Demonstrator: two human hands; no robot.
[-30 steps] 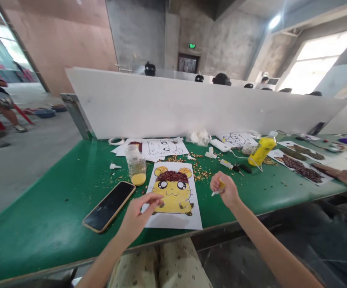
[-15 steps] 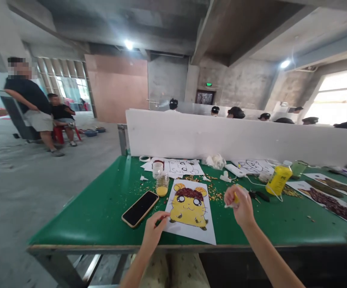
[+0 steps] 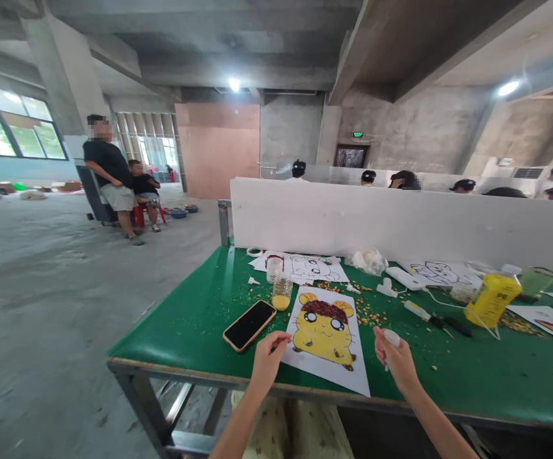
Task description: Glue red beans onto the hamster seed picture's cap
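Observation:
A sheet with a yellow hamster picture (image 3: 324,338) lies on the green table, its head top covered in dark red grains and its ears in yellow ones. My left hand (image 3: 269,360) is at the sheet's left edge, thumb and fingertips pinched together there. To the right of the sheet, just above the table, my right hand (image 3: 398,363) is closed round a small white bottle (image 3: 391,338), mostly hidden by the fingers. Left of the picture lies a phone (image 3: 250,325) with a dark screen. Behind the phone stands a clear jar (image 3: 281,294) with yellow powder in it.
Scattered grains (image 3: 369,313), a dark-handled tool (image 3: 457,325) and a yellow bottle (image 3: 492,298) lie or stand to the right. More line drawings (image 3: 317,269) are at the back, before a white partition (image 3: 334,217). Two people (image 3: 109,162) are off to the left.
My view has turned left, so the table sits further right. My right hand has come lower and nearer the sheet with the white bottle. My left hand stays at the sheet's edge.

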